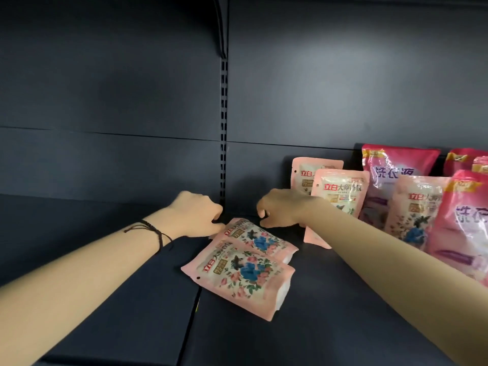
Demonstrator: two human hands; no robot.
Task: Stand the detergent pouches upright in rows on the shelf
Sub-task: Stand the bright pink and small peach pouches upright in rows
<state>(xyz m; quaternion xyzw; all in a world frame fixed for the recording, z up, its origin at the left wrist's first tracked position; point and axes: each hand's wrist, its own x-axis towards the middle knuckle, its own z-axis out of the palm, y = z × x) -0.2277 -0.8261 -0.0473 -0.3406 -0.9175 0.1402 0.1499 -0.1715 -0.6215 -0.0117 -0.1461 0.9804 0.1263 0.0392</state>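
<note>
Two pouches lying flat, both hands at the far one

Left hand (196,213) pinches the far pouch (257,240) at its top corner; right hand (280,210) hovers curled, gripping nothing. Lifting it could drag the overlapping near pouch (239,280) (soft, floppy) or knock over the standing row (339,194) close beside.

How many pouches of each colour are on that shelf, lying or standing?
Pale pink floral pouches, lying flat: 2
Pale pink floral pouches, standing: 3
Deep pink pouches, standing: at least 3
Total: at least 8
</note>
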